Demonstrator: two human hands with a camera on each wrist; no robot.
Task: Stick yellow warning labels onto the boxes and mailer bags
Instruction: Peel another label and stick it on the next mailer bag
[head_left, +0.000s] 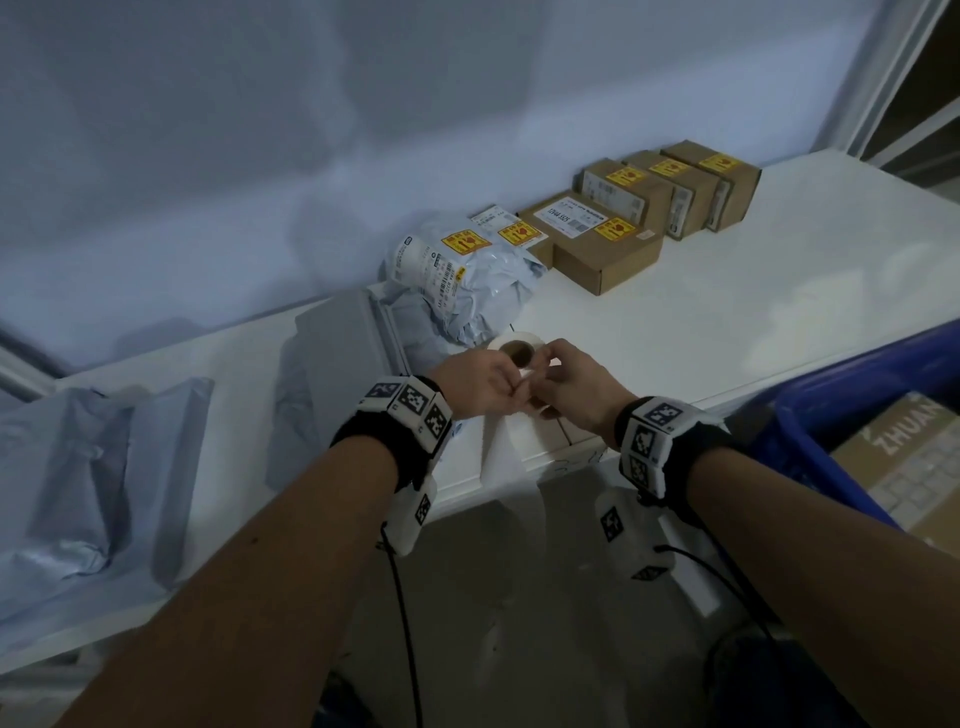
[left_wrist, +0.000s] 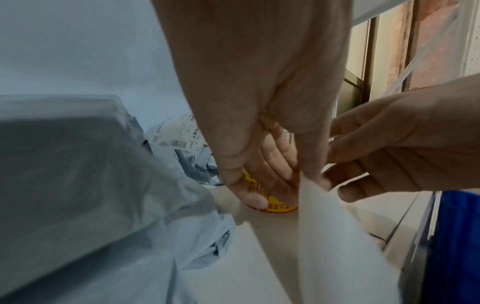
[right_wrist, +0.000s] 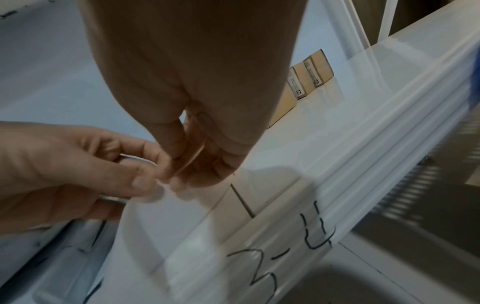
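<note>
A label roll (head_left: 506, 343) stands near the front edge of the white table (head_left: 753, 312); its yellow labels (left_wrist: 279, 205) show under my left palm. A white backing strip (head_left: 506, 447) (left_wrist: 337, 236) runs from the roll and hangs over the table edge. My left hand (head_left: 506, 387) (left_wrist: 306, 176) pinches the strip beside the roll. My right hand (head_left: 550, 379) (right_wrist: 179, 179) pinches it at the same spot, fingertips meeting those of the left hand (right_wrist: 153, 181). Whether a label is lifted there is hidden.
Brown boxes (head_left: 670, 187) and a flat box (head_left: 592, 244) with yellow labels line the wall. A crumpled mailer bag (head_left: 462, 270) has one too. Grey mailer bags (head_left: 332, 374) (head_left: 78, 478) lie at the left. A blue crate (head_left: 857, 415) holding a carton stands at the right.
</note>
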